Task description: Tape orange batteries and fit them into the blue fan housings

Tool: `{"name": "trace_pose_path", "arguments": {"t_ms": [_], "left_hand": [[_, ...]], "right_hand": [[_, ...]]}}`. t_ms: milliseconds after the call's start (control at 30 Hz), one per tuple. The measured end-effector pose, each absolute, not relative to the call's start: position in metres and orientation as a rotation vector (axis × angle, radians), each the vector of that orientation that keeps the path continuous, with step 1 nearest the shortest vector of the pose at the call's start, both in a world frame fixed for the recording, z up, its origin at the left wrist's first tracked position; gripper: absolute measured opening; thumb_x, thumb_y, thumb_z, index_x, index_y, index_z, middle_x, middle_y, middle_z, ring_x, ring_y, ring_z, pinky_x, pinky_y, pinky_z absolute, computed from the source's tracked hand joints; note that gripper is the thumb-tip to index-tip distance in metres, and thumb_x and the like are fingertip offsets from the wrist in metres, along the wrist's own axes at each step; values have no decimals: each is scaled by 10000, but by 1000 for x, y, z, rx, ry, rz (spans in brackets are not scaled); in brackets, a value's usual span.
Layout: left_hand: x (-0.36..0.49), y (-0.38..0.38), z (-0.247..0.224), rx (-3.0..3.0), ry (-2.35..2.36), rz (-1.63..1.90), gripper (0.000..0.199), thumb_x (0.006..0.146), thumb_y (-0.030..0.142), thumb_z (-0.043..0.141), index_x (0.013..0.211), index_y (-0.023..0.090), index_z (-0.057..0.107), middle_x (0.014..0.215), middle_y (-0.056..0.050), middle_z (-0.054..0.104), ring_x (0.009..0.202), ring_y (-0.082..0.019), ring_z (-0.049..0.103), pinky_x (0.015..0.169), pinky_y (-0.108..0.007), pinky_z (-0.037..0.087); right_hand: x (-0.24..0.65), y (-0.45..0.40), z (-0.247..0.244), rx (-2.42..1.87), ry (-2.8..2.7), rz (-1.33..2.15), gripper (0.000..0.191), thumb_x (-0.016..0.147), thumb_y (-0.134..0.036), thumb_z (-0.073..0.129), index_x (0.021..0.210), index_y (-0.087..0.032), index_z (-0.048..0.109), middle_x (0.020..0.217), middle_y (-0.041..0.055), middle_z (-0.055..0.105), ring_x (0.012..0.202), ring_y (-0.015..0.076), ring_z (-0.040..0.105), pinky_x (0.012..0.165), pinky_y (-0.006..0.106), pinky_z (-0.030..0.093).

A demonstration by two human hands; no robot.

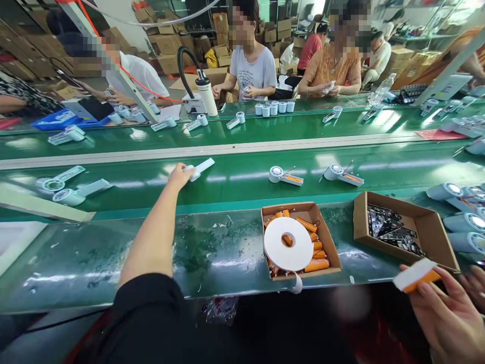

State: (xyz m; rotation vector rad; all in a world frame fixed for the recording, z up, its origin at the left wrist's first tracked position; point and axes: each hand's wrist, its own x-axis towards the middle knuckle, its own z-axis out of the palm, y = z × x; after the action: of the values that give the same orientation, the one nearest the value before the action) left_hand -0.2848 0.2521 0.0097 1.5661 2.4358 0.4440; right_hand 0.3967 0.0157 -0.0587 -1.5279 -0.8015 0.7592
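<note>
My left hand (181, 177) is stretched out over the green belt, its fingers closed on the round end of a pale blue device (203, 166) whose flat handle points to the right. Low at the right, my right hand (447, 308) grips an orange battery (422, 280) with a white strip along its upper side. Between the arms stands a cardboard box (330, 242) of orange batteries, with a white tape roll (275, 245) lying on top and its loose end hanging over the front. Two devices with open handles and loose wires, one here (276, 174), lie on the belt behind the box.
A second box (432, 227) holds dark circuit boards. Several devices (468, 222) crowd the right edge, beside another person's hand (478, 285). Two more devices (70, 196) lie left on the belt (242, 189). A slanted rail (41, 202) crosses there. People work across the line.
</note>
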Motion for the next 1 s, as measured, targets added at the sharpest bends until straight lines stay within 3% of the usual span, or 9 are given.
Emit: {"name": "trace_pose_path", "arguments": {"t_ms": [100, 233, 367, 500, 600, 700, 900, 1000], "left_hand": [[-282, 251, -8, 1768, 2316, 324, 517, 832, 331, 705, 1328, 209, 620, 1363, -130, 622, 1178, -318, 593, 1011, -427, 468], [-247, 273, -16, 2306, 1903, 102, 448, 862, 271, 692, 1306, 324, 673, 1523, -60, 529, 1343, -314, 521, 1037, -401, 485], [-199, 313, -15, 2519, 1659, -315, 483, 793, 156, 677, 1256, 285, 721, 1508, -80, 569, 1369, -342, 469, 1024, -421, 502], [-178, 344, -16, 2450, 1709, -387, 272, 753, 232, 698, 1001, 260, 806, 1246, -86, 736, 1187, -334, 588, 1010, -439, 494], [-181, 353, -14, 2375, 1746, -343, 224, 816, 375, 668, 974, 307, 812, 1090, -38, 784, 1035, -261, 666, 942, -357, 509], [-185, 351, -12, 2323, 1776, -251, 261, 883, 445, 612, 1031, 343, 802, 1130, 8, 786, 1006, -208, 691, 895, -292, 505], [-170, 342, -19, 2328, 1799, -139, 241, 810, 372, 720, 1013, 278, 807, 1141, -75, 774, 1183, -271, 650, 988, -322, 498], [-165, 344, -19, 2297, 1818, -103, 196, 783, 322, 739, 948, 250, 817, 1105, -109, 781, 1160, -296, 663, 978, -345, 504]], "right_hand": [[402, 19, -54, -1540, -867, 754, 481, 726, -528, 753, 1199, -563, 675, 1116, 121, 778, 1211, 318, 708, 1082, 549, 531], [337, 90, 1, -1377, -992, 803, 485, 653, -442, 908, 1102, -480, 726, 894, 108, 803, 917, 339, 794, 826, 511, 644], [220, 204, 38, -1048, -1462, 1058, 481, 702, -421, 924, 1100, -314, 677, 900, 43, 812, 913, 282, 807, 844, 437, 660], [119, 301, 20, -943, -1845, 1006, 388, 781, -362, 866, 1103, -240, 687, 885, 11, 801, 869, 205, 785, 839, 333, 606], [75, 344, -2, -1017, -2082, 893, 314, 847, -270, 799, 1140, -229, 693, 913, 4, 798, 860, 176, 760, 861, 308, 564], [54, 365, -15, -1082, -2249, 799, 301, 891, -266, 755, 1183, -242, 689, 921, 0, 793, 874, 175, 738, 835, 280, 529], [46, 374, -27, -1080, -2552, 579, 314, 927, -283, 717, 1239, -275, 683, 971, -6, 791, 862, 190, 712, 770, 260, 466], [50, 374, -31, -1072, -2615, 537, 299, 929, -274, 719, 1226, -287, 697, 991, -6, 795, 845, 195, 709, 755, 264, 450]]}}
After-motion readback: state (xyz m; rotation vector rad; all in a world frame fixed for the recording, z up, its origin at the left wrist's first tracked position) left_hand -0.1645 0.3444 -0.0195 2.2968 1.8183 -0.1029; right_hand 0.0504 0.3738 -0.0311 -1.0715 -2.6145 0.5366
